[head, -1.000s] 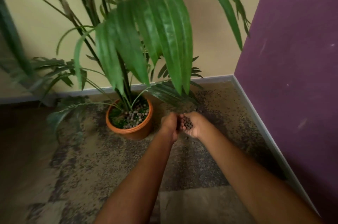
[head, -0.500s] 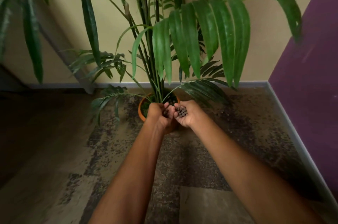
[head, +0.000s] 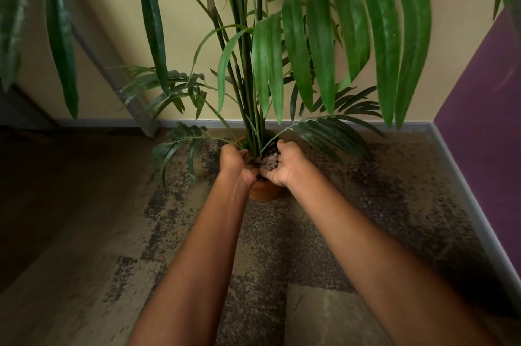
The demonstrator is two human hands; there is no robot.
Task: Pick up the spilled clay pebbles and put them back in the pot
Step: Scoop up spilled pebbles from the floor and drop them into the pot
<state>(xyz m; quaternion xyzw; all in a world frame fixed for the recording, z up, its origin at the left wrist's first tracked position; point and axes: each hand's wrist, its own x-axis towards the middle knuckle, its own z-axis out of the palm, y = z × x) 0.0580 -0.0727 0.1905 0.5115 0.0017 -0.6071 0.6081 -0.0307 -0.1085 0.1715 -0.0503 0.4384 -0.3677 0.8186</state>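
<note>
Head view: right grip, cupped round pebbles, hangs over the pot; left grip, at its 9 o'clock, is curled, contents indiscernible. Step: emptying. Next move likely needs palms tilted inside the rim.

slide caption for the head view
Right hand cups clay pebbles over the terracotta pot, left hand beside it.

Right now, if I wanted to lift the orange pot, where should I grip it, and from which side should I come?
Probably take the orange pot by its bare curved wall below the rim, a grip on each side, coming in low from the near side. The stems rise from its middle and fronds droop over the far side, so the top is crowded.
</note>
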